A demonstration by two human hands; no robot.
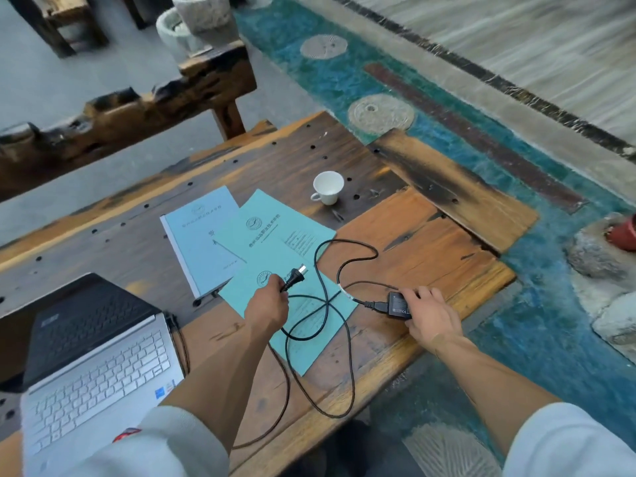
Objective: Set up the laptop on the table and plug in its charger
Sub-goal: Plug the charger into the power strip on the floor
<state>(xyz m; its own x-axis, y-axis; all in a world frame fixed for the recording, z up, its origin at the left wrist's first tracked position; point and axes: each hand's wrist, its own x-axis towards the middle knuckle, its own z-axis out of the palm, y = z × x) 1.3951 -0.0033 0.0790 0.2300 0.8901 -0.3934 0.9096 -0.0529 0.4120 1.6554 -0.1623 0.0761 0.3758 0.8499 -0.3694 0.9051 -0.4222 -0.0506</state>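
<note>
Laptop [93, 366] open on surface [430, 242]. Beside it, left hand [266, 309] pinches the plug [294, 274]; right hand [430, 313] fingers curl round the charger brick [397, 304]. Cable [330, 339] limp, light, tangle-prone: better held at its stiff ends.

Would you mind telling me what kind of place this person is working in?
Probably a rustic courtyard or tea-house seating area: a rough reclaimed-plank table with a matching wooden bench, stone planters, and round stepping stones set in a teal floor.
</note>
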